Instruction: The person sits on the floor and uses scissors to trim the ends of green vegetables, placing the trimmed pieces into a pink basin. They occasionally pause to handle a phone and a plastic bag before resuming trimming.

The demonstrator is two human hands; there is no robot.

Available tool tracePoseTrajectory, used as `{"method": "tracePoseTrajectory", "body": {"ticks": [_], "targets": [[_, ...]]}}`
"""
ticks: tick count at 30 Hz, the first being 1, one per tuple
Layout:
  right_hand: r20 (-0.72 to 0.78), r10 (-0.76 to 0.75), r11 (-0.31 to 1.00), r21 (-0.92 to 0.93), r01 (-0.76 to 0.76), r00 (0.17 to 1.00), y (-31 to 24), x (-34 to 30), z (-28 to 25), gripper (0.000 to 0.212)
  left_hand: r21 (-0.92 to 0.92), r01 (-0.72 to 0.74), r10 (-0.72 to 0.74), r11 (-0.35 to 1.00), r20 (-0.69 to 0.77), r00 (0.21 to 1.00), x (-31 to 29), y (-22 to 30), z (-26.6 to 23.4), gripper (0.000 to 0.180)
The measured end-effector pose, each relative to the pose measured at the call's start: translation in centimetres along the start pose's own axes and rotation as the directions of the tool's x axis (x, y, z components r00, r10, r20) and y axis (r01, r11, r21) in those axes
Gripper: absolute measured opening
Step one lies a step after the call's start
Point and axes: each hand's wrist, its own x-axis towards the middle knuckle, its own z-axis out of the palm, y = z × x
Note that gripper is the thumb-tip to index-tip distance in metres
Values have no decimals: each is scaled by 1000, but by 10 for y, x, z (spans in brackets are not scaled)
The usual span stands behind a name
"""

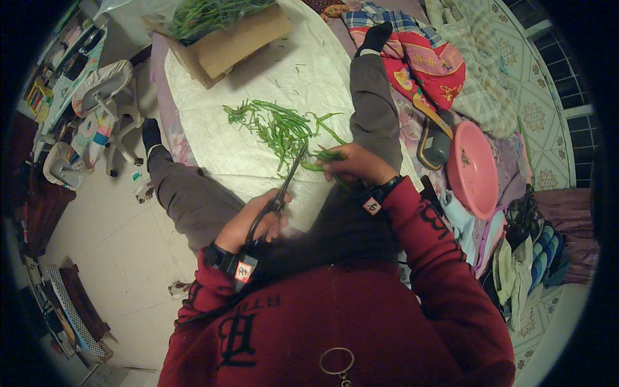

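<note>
My left hand (256, 218) is closed round the handles of dark scissors (293, 173), whose blades point up and away from me. Close to the blade tips, my right hand (360, 165) grips a few green chili peppers (330, 155) between thumb and fingers. Whether the blades touch the peppers I cannot tell. Just beyond both hands, a loose pile of long green chili peppers (284, 126) lies on a white woven sheet (206, 122) between my legs.
At the far end of the sheet stands an open cardboard box (248, 42) with a plastic bag of green peppers (209, 18). To my right are a pink basin (459, 171), a red patterned cloth (445, 74) and piled clothes (532, 258). Chairs (106, 87) stand at the left.
</note>
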Motion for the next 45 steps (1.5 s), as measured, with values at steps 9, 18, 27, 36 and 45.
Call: {"method": "tracePoseTrajectory", "body": {"ticks": [9,18,27,36,45], "targets": [[-20,-132,892,-438,110,991,18,20,-1,24,-60,53,-54,997,-10,999,1,-9,-4,28],[-529,0,996,-74,-46,849,21,52,-53,21,-130,93,-121,987,-222,968,14,-13,-11,32],[-466,-53,764,-588,-264,883,53,97,-61,31,-207,40,-94,977,-256,962,14,-12,-15,29],[-318,-141,721,-682,-123,937,42,96,-45,25,-253,-14,-43,967,-219,975,12,-18,-19,33],[-464,15,932,327,156,886,1,48,-12,12,-159,-30,1,987,-182,983,8,-14,-13,31]]}}
